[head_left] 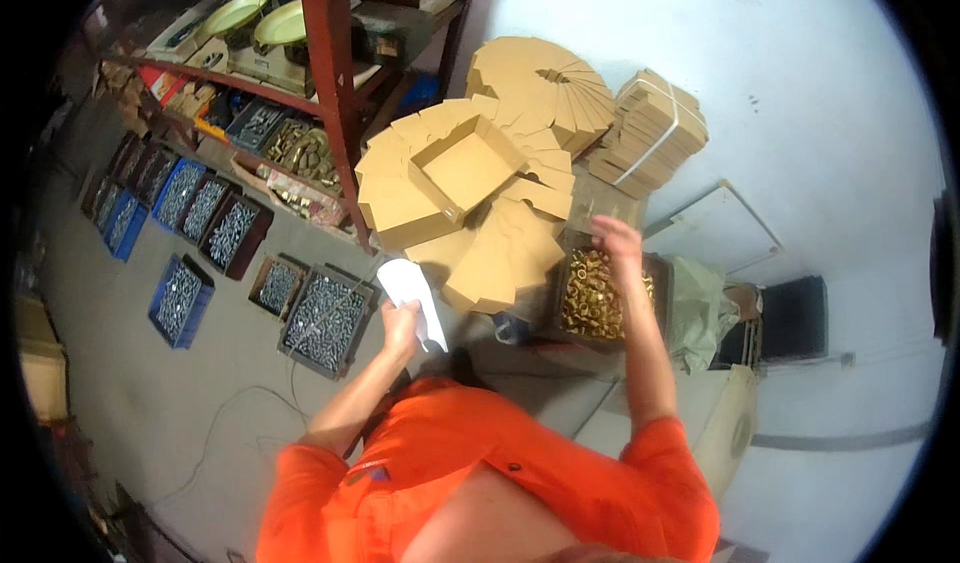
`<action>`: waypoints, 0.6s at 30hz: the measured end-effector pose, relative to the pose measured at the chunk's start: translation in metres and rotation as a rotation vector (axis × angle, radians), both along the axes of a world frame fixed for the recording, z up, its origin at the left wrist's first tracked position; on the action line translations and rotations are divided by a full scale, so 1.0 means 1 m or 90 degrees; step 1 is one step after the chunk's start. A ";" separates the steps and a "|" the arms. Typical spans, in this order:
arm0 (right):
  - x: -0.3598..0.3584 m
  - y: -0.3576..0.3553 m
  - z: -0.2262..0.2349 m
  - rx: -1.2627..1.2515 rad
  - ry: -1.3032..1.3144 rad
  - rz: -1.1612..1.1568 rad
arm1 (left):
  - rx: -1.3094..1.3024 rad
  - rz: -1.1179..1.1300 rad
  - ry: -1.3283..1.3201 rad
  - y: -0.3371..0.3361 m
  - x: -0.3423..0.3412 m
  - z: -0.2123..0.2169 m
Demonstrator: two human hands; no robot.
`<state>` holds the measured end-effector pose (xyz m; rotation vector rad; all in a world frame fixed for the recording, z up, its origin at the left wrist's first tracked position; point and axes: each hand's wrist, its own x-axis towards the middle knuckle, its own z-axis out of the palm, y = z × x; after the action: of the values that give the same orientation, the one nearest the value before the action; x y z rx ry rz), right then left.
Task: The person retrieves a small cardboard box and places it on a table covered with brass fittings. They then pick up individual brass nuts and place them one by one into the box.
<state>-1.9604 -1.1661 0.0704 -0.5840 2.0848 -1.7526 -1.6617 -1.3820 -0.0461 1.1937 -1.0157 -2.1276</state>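
- Left hand [402,325] wrapped firmly round the white curved piece [404,281], long axis running eleven to five!
- Right hand [617,240] over the dark bin [663,288], fingers loosely extended towards ten; any hold, can't tell!
- Brass fittings [588,295] below, seven o'clock!
- Cardboard fan's [500,263] edge near the piece, two o'clock!

Matt cardboard beside shining metal

The open box [466,165] is of brown cardboard, smooth and matt. The white sheet [403,280] looks like paper, also smooth. The golden pieces [591,295] are metal and quite glossy; the small grey parts [325,319] have a duller metallic shine. The blue bin [202,310] seems plastic. The orange shirt [440,428] is matt cloth.
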 end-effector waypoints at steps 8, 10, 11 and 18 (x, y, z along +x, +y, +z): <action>-0.116 -0.085 -0.054 -0.102 -0.119 0.103 | 0.029 0.188 -0.030 0.028 -0.023 0.002; -0.131 -0.095 -0.066 -0.089 -0.129 0.188 | 0.047 0.234 -0.042 0.033 -0.029 0.001; -0.136 -0.092 -0.071 -0.074 -0.137 0.160 | 0.044 0.239 -0.044 0.034 -0.031 0.001; -0.144 -0.103 -0.060 -0.124 -0.130 0.225 | 0.067 0.274 -0.007 0.030 -0.044 -0.027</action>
<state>-2.1040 -1.2686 0.0104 -0.7424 1.5750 -1.7323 -1.7059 -1.3517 -0.0735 1.3363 -0.5888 -1.8503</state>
